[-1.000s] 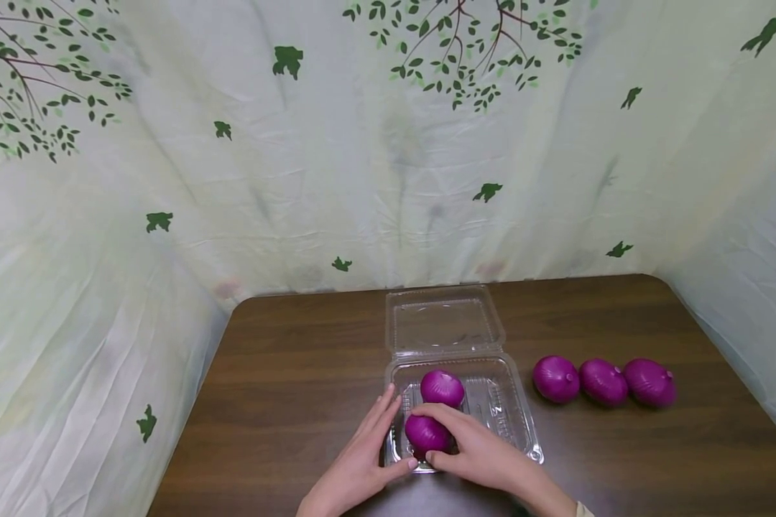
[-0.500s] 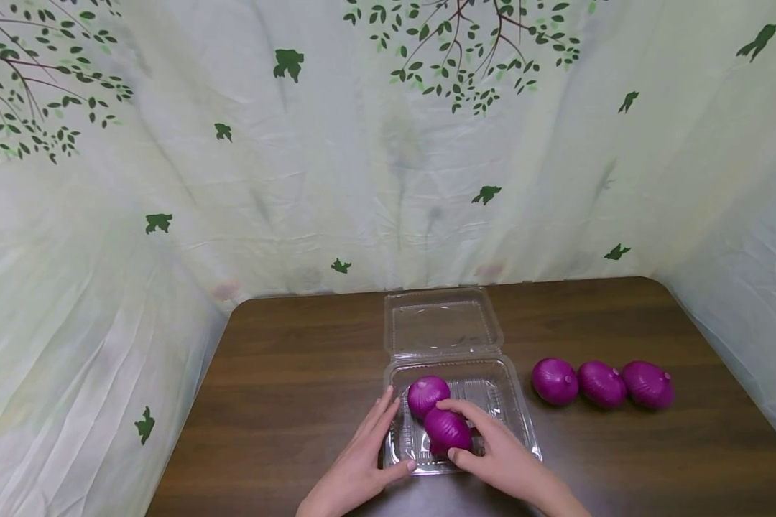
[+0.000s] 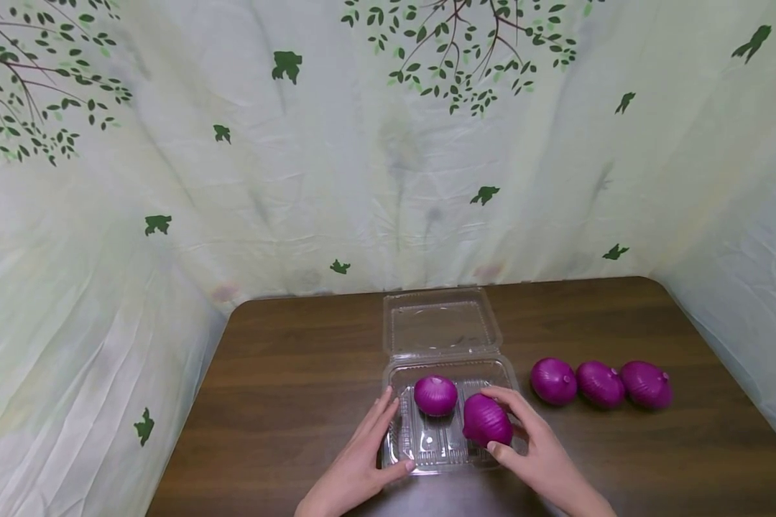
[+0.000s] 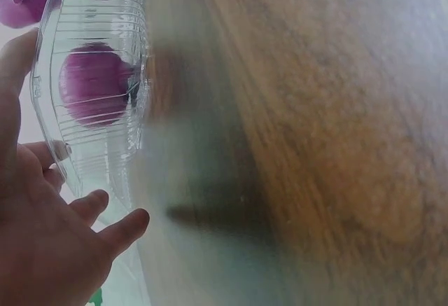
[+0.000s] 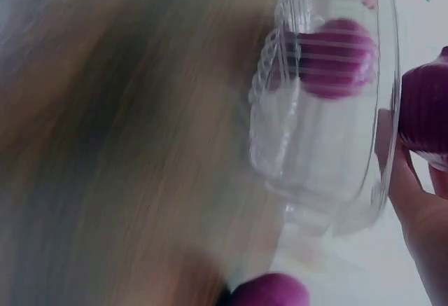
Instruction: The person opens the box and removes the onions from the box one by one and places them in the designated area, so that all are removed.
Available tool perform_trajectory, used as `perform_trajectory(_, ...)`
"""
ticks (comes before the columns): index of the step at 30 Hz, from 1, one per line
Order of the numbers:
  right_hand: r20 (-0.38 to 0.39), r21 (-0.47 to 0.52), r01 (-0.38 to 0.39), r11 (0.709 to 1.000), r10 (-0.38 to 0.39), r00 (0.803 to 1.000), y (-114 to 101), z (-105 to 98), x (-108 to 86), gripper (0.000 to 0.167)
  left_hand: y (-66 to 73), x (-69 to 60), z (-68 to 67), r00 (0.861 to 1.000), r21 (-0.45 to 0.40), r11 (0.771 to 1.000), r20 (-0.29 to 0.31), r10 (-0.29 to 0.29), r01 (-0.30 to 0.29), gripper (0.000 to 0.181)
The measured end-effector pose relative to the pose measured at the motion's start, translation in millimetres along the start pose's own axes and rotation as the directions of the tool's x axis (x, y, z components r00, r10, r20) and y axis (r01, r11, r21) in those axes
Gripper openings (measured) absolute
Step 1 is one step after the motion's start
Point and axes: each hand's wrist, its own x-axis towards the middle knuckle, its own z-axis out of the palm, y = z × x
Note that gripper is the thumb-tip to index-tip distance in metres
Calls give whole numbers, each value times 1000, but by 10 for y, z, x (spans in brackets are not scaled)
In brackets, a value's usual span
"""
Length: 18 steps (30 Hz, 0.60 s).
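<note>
The right hand [image 3: 535, 446] is clamped on an onion [image 3: 487, 420], over the right part of the box [image 3: 430, 446]; the left hand [image 3: 360, 456], fingers apart, is at its left wall. If the grip is loose, this round onion could slip and hit the second onion [image 3: 435, 396].

purple onions [image 3: 435, 396]: 5 | clear plastic container [image 3: 472, 370]: 1 | table [image 3: 297, 373]: 1
</note>
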Motion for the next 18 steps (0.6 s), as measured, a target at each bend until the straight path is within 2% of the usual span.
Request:
perform_trajectory(13, -131, -20, -41, 999, 38, 991, 21, -285, -173, 72, 15, 0, -10, 1000, -7, 1000, 14, -14, 14, 93)
perform_trajectory(18, -166, -18, -84, 996, 80, 983, 58, -362, -247, 74, 10, 0, 2, 1000, -9, 1000, 14, -19, 19, 93)
